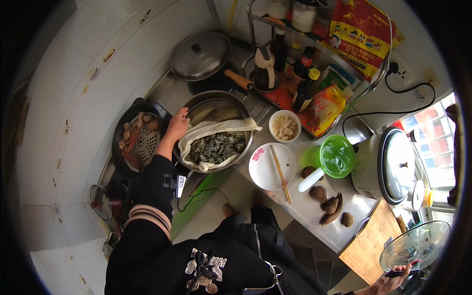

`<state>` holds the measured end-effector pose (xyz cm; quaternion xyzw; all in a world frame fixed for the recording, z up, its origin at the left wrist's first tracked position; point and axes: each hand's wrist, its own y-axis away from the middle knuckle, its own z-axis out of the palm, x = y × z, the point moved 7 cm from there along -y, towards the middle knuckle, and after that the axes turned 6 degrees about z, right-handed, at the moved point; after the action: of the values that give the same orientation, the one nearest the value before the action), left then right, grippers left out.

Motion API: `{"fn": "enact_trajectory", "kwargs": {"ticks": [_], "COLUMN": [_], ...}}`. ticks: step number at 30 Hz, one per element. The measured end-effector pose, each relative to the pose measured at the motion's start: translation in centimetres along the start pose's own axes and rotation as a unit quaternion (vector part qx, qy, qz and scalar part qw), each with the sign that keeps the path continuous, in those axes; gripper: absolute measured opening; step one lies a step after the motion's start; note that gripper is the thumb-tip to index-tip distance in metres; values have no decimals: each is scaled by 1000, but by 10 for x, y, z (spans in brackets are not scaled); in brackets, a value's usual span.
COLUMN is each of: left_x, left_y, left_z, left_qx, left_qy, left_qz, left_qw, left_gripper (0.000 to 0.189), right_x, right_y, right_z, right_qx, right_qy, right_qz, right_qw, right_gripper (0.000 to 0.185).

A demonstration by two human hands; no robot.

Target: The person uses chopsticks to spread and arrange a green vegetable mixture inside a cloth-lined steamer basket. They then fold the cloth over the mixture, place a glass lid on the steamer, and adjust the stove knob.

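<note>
My left hand (177, 124) is at the left rim of a metal steamer pot (249, 143), by the edge of a white cloth (221, 127). Whether the fingers grip the cloth cannot be made out. Dark green, shredded leafy food (217, 147) lies on the cloth. Behind the cloth's raised fold, brownish food partly shows inside the pot. At the lower right, my right hand (400, 276) holds a glass lid (415, 246) by its dark handle. The lid is tilted, with droplets on the glass.
A wok (117, 156) with a perforated steaming plate, small tubers and sweet potatoes stands left. A lidded pan (201, 55) is behind. Rightward are a bowl of pale pieces (285, 126), a plate (263, 173) with chopsticks, a green ladle (336, 156), several loose tubers, a rice cooker (372, 166) and a cutting board (372, 239).
</note>
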<state>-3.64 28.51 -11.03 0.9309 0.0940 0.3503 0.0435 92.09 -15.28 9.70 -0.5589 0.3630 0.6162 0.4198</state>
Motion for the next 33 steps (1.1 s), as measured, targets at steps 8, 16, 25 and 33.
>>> {"fn": "enact_trajectory", "kwargs": {"ticks": [8, 16, 25, 33], "left_x": [15, 175, 182, 178], "left_y": [139, 78, 23, 29], "left_z": [-4, 84, 137, 131], "left_qx": [113, 50, 7, -20], "left_qy": [-175, -118, -39, -214], "left_qz": [-18, 312, 270, 386], "left_qw": [978, 941, 962, 897], "left_gripper": [51, 41, 14, 11], "right_x": [11, 9, 7, 19], "right_y": [41, 88, 122, 133], "right_z": [34, 88, 58, 38], "right_qx": [-40, -30, -12, 83], "right_qy": [-73, -109, -104, -68], "right_qz": [20, 39, 57, 65], "right_qw": [996, 993, 993, 992], "right_gripper": [24, 24, 22, 18]}}
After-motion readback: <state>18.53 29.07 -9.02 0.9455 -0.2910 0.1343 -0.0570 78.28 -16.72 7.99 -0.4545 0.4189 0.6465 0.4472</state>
